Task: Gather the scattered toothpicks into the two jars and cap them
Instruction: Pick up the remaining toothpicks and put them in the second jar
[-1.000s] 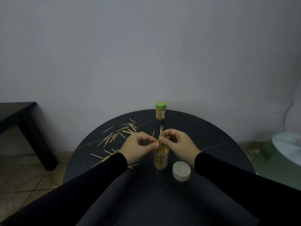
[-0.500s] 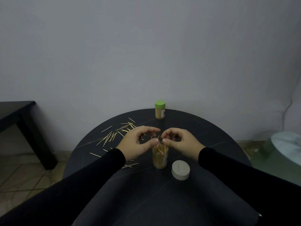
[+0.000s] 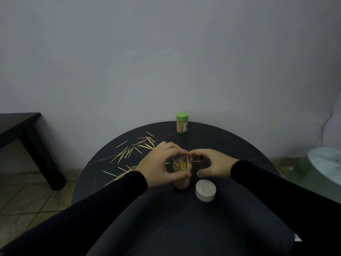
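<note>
Progress record, round dark surface [image 3: 230, 145]. Item one: jar with green cap [image 3: 182, 122], far edge of the surface, filled and capped; judged complete. Item two: open jar [image 3: 182, 172], near centre, packed with toothpicks standing unevenly above its rim; uncapped. Its white cap [image 3: 205, 190] lay just right of and nearer than the jar, one toothpick resting across its top. Left hand [image 3: 158, 167]: grip curled round the open jar, thumb at the near wall. Right hand [image 3: 215, 166]: fingers curled over the jar mouth, thumb apart from the glass; whether it pinched anything could not be told. Outstanding: scattered toothpicks [image 3: 136, 149] left of the jar, then capping.
</note>
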`<act>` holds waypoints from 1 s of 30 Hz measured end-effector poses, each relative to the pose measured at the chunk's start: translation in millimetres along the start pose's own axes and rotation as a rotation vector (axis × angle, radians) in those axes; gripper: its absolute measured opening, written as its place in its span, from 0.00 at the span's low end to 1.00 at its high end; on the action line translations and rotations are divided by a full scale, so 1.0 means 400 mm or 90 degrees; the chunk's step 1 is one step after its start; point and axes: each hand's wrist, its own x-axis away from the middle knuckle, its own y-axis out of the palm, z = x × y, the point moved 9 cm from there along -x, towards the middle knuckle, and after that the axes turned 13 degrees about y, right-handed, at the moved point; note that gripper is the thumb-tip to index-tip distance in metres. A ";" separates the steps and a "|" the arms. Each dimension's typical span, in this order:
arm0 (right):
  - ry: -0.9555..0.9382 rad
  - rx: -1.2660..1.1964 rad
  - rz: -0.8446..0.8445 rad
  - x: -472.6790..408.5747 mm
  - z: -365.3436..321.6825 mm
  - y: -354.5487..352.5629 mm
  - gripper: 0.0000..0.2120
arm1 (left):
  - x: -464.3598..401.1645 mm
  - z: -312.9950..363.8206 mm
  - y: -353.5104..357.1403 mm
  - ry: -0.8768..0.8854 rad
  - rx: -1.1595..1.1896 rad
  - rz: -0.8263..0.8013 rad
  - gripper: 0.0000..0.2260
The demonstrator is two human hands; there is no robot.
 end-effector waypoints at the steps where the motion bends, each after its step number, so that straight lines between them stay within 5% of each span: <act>1: 0.001 0.014 -0.006 -0.001 -0.002 0.005 0.26 | -0.003 -0.001 -0.001 -0.008 0.010 0.010 0.21; 8: -0.020 0.026 0.040 -0.016 -0.027 0.004 0.27 | -0.029 -0.032 -0.008 -0.101 0.067 0.066 0.03; 21: -0.021 -0.021 0.010 -0.027 -0.030 0.007 0.21 | -0.014 -0.060 0.024 -0.166 0.079 -0.038 0.07; 25: 0.034 0.171 0.019 -0.044 0.005 0.009 0.28 | -0.022 -0.045 -0.006 -0.127 0.024 -0.014 0.08; 30: 0.047 0.323 0.145 -0.054 -0.007 -0.021 0.19 | -0.002 -0.082 -0.046 -0.186 0.005 0.042 0.10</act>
